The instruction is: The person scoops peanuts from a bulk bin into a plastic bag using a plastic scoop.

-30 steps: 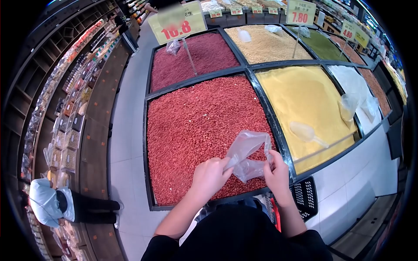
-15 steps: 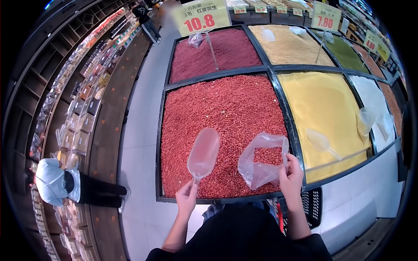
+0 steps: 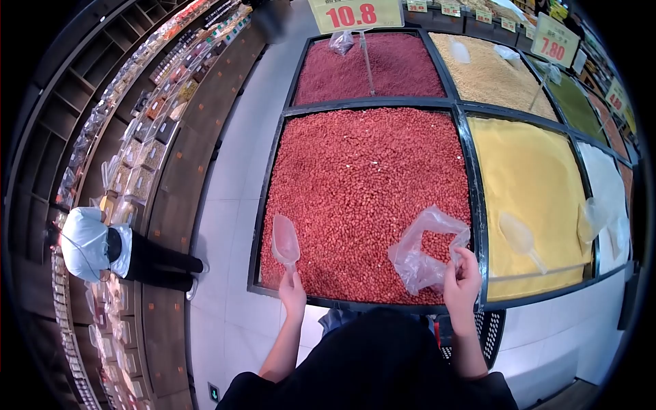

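Note:
My left hand [image 3: 292,294] is closed round the handle of a clear plastic scoop [image 3: 285,240], whose bowl lies low over the left front part of the red peanuts [image 3: 362,184]. In my right hand [image 3: 462,281] is the edge of a thin clear plastic bag [image 3: 418,253]. The bag hangs with its mouth spread over the right front part of the peanuts, and some peanuts show through the opening. No peanuts can be made out inside the scoop.
A black divider [image 3: 476,205] separates the peanuts from yellow grain [image 3: 529,164] with another scoop [image 3: 519,239]. Price signs [image 3: 361,15] stand behind. A shopping basket [image 3: 490,335] is below the bin's front edge. A person [image 3: 96,246] stands by the left shelves.
My left hand has let go of the bag and taken hold of the scoop, then moved left and lower with it. My right hand still holds the bag. The view has shifted.

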